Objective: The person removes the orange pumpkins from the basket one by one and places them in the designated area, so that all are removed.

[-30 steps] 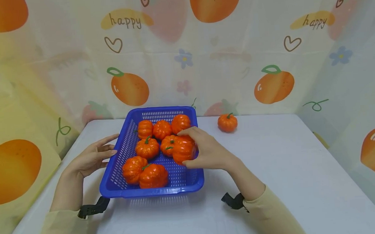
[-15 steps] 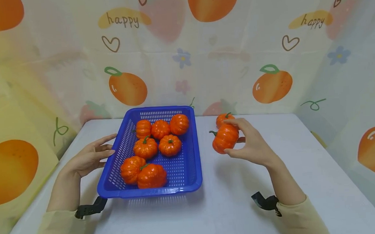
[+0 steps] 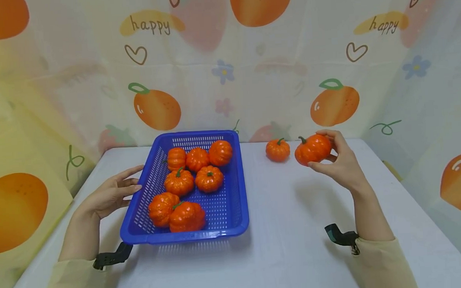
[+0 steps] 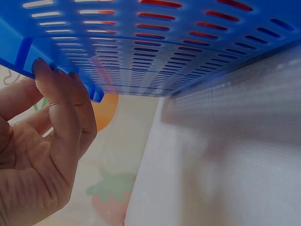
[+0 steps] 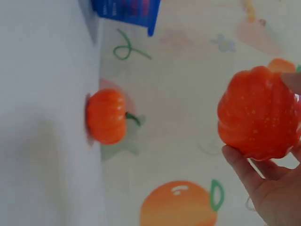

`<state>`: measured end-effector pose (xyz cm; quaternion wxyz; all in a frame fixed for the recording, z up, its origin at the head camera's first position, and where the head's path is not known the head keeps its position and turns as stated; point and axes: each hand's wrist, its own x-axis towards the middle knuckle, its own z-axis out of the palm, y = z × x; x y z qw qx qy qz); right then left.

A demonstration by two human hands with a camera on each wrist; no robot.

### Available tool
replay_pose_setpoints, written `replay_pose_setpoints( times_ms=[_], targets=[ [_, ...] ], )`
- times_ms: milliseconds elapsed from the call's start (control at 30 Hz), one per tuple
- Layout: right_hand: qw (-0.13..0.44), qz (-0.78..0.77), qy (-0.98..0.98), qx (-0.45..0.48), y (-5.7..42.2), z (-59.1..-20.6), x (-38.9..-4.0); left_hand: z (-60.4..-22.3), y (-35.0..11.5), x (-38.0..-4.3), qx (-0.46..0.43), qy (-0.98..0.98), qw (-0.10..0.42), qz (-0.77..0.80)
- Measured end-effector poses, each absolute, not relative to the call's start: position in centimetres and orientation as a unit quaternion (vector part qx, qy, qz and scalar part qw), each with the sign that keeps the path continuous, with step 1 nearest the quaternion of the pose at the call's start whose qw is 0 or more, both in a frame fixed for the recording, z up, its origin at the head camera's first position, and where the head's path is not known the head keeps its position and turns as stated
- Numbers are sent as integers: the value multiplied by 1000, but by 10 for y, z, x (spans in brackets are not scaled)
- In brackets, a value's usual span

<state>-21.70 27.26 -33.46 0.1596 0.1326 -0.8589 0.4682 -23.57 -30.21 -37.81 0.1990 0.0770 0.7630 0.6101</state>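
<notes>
My right hand [image 3: 343, 166] holds a small orange pumpkin [image 3: 314, 149] with a green stem between thumb and fingers, raised above the right side of the table. In the right wrist view the ribbed pumpkin [image 5: 258, 113] hangs well away from the tabletop. A second small pumpkin [image 3: 278, 150] stands on the table at the back, left of the held one. My left hand [image 3: 112, 193] touches the left side of a blue plastic basket [image 3: 242, 195]; in the left wrist view its fingertips [image 4: 43, 70] lie right at the rim. Several orange pumpkins [image 3: 179, 182] lie inside the basket.
A white-covered table [image 3: 291, 254] carries everything. Behind it hangs a curtain [image 3: 267, 90] printed with oranges, hearts and flowers, which wraps round to both sides. A black camera mount [image 3: 113, 256] sits at my left wrist and another mount [image 3: 341, 236] at my right.
My right hand has lifted a pumpkin out of the basket and carried it right, past the pumpkin on the table. The left hand keeps its place at the basket.
</notes>
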Motion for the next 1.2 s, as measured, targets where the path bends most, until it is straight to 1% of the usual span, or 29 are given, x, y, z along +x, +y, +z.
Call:
replay_pose_setpoints(
  times_ms=[400, 767, 1067, 1200],
  targets=[
    [149, 529, -835, -10, 294, -361, -237, -379, -303, -236, 78, 758, 202, 615],
    [159, 539, -822, -87, 297, -381, -271, -379, -302, -237, 88, 754, 201, 619],
    [170, 491, -845, -127, 302, -396, -306, -379, -302, -236, 81, 760, 201, 613],
    [177, 496, -837, -149, 304, -402, -316, -379, -302, -236, 79, 765, 197, 608]
  ],
)
